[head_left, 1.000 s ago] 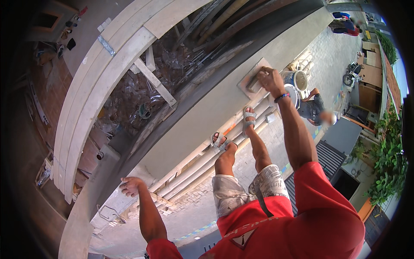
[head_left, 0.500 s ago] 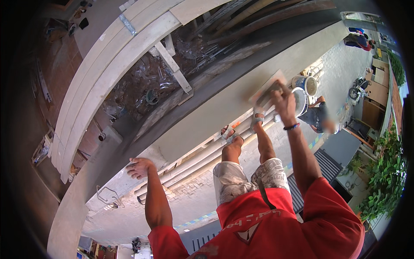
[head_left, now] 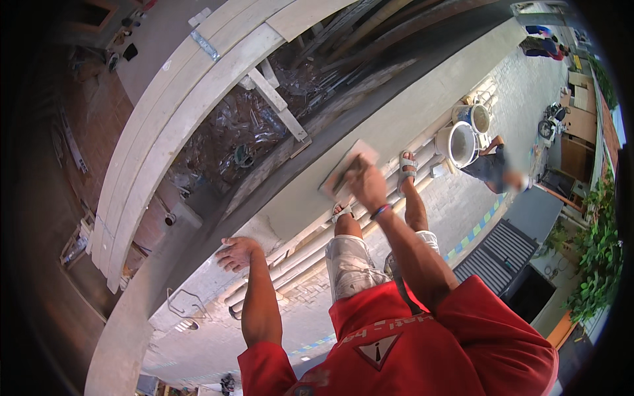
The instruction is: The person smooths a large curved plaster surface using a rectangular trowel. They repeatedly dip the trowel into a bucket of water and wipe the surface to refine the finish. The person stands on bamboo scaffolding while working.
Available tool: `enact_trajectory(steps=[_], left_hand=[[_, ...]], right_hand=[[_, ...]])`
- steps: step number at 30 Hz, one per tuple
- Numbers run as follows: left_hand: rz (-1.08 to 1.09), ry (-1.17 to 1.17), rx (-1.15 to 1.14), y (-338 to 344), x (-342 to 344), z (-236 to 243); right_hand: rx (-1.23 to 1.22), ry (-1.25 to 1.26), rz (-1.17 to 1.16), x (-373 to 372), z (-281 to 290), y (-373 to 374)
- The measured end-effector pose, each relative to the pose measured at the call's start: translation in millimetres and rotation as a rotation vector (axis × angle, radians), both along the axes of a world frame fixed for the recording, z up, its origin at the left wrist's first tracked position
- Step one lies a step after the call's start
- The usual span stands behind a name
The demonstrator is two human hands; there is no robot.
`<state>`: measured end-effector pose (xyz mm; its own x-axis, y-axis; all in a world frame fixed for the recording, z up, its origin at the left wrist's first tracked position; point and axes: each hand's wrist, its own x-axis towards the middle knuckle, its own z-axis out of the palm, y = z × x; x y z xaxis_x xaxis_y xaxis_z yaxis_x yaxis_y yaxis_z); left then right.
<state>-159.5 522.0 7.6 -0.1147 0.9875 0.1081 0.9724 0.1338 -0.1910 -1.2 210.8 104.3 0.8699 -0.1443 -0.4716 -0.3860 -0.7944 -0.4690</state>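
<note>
My right hand (head_left: 368, 183) grips a plastering trowel (head_left: 335, 177) with a flat rectangular blade. The blade lies against the smooth grey top of a long concrete wall (head_left: 409, 122); its handle is mostly hidden under my fingers. Farther left, my left hand (head_left: 239, 254) rests on the wall's rough bare end, fingers spread, holding nothing. My sandalled feet (head_left: 407, 166) stand at the pale pipes (head_left: 290, 267) running along the wall.
A white bucket (head_left: 456, 144) and a second bucket (head_left: 481, 119) stand right of my feet, near another person (head_left: 487, 170). Curved pale boards (head_left: 165, 125) arch over a debris-filled space beyond the wall. A bent metal rod (head_left: 187, 305) lies near the left end.
My right hand has swept the trowel leftward along the wall top, closer to my left hand. The left hand stays on the wall. The whole view has shifted slightly.
</note>
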Motion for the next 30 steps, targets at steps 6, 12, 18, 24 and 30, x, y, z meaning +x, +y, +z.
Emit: enact_trajectory(steps=[6,12,18,24,30], left_hand=[[-0.032,-0.007,0.095,7.5,5.2,-13.2],[0.013,-0.019,0.053,-1.5,0.9,-17.0],[-0.019,-0.012,0.086,2.3,-3.3,-11.2],[-0.046,0.028,0.055,9.1,-6.1,-5.6],[-0.023,0.040,0.055,10.3,-7.7,-0.2]], right_hand=[[0.166,0.232,0.279,-94.9,80.3,86.2],[0.031,-0.280,-0.153,-1.6,62.8,-98.7],[-0.031,-0.105,-0.249,153.0,47.3,-239.0],[0.027,0.046,-0.163,244.3,3.4,-284.7],[-0.145,-0.024,-0.056,193.8,-0.5,-215.1]])
